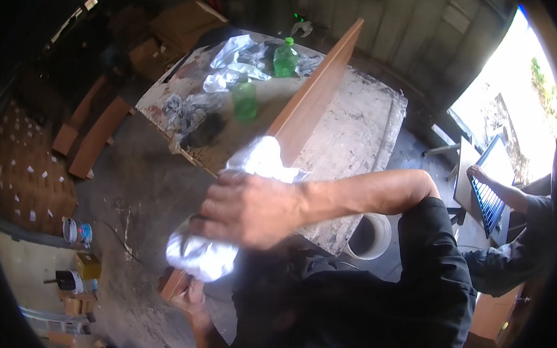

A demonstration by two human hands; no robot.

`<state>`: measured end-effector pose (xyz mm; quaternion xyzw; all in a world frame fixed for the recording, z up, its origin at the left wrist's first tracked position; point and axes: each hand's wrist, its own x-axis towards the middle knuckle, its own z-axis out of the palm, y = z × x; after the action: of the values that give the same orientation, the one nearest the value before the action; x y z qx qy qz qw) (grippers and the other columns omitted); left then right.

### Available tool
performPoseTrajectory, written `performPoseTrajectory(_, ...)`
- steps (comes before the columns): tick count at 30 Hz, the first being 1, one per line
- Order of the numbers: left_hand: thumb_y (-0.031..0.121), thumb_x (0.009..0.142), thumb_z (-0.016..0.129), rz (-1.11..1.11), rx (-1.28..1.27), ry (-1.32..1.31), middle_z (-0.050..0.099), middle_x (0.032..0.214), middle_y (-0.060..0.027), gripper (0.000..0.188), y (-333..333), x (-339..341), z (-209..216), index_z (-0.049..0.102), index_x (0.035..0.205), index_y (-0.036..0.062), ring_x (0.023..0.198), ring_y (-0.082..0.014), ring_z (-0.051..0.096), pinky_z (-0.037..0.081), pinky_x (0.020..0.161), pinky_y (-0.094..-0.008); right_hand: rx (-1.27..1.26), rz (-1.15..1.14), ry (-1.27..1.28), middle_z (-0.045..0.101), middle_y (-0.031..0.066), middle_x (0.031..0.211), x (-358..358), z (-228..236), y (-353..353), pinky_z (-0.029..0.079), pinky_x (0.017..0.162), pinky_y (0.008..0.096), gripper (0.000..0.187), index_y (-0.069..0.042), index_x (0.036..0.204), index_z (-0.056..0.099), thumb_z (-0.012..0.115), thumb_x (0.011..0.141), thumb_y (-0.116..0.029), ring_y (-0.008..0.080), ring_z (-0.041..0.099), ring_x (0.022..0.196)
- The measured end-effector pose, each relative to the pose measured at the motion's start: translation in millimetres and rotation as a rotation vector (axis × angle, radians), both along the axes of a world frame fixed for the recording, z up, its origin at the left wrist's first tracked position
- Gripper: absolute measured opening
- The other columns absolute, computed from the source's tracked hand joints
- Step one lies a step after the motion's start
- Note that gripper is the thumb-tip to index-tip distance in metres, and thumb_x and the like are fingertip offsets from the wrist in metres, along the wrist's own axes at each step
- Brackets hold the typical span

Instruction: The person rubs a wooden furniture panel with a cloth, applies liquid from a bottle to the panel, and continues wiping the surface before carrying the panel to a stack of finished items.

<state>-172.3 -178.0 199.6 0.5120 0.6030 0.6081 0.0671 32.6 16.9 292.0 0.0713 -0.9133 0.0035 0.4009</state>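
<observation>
A long reddish-brown wooden board point(323, 82) stands on edge, running from the far side of the worktable point(361, 140) toward me and past its near edge. My left hand point(192, 296) grips the board's near end at the lower left. My right hand point(252, 210), slightly blurred by motion, is closed over a bunched white cloth point(203, 258) and presses it onto the board's narrow upper edge. The cloth spreads out on both sides of this hand and hides part of the board.
Two green bottles point(285, 59), white cloths point(234, 54) and grey rags point(191, 111) lie or stand on the table's left half. A white bucket point(372, 237) is beside its near right corner. At right, a co-worker's hand point(477, 175) touches a slatted dark panel point(492, 202). Boards point(100, 135) lie at left.
</observation>
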Motion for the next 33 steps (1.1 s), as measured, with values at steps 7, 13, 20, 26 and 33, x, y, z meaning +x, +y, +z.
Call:
performPoseTrajectory(7,0.001,0.082,0.073,0.055,-0.168,-0.332,0.065,0.116,-0.0176,0.033,-34,23,22,0.064,0.113,-0.0095,0.106,-0.0254,0.063,0.05,0.091,-0.0375,-0.064,-0.169,-0.08,0.07,0.0139,0.089,116,-7,153,0.061,0.08,0.0446,0.033,0.0,0.097,0.069,0.065,0.065,-0.004,0.0313,0.07,0.088)
performPoseTrajectory(13,0.028,0.086,0.081,0.214,-0.49,0.424,0.07,0.089,-0.0201,0.037,-58,-16,21,0.069,0.097,-0.0049,0.074,-0.0361,0.065,0.054,0.068,-0.0423,-0.443,-0.716,-0.241,0.067,0.0241,0.126,243,-10,309,0.051,0.107,0.0449,0.039,0.002,0.119,0.07,0.054,0.085,-0.008,0.0377,0.064,0.119)
performPoseTrajectory(20,0.024,0.072,0.084,0.228,-0.437,0.266,0.068,0.079,-0.0122,0.032,-46,-13,16,0.072,0.088,-0.0009,0.07,-0.0241,0.063,0.051,0.065,-0.0398,-0.608,-1.055,-0.342,0.072,0.0188,0.111,297,21,385,0.056,0.083,0.0439,0.024,-0.003,0.106,0.074,0.061,0.086,-0.011,0.0378,0.07,0.094)
performPoseTrajectory(26,0.006,0.082,0.068,0.219,-0.441,-0.197,0.06,0.111,-0.0154,0.041,-45,-1,19,0.057,0.118,-0.0092,0.101,-0.0229,0.057,0.048,0.088,-0.0357,-0.486,-0.425,-0.222,0.074,0.0196,0.103,143,-23,228,0.06,0.083,0.0356,0.029,-0.004,0.119,0.072,0.06,0.093,-0.009,0.0306,0.071,0.098)
performPoseTrajectory(33,0.023,0.088,0.07,0.313,-0.161,0.325,0.067,0.102,-0.0087,0.035,-70,-66,-53,0.066,0.108,-0.0052,0.079,-0.015,0.062,0.055,0.068,-0.0336,-0.239,0.191,-0.24,0.063,0.0104,0.063,-34,0,-30,0.038,0.049,0.0404,0.017,-0.008,0.061,0.064,0.063,0.075,-0.018,0.0212,0.062,0.057)
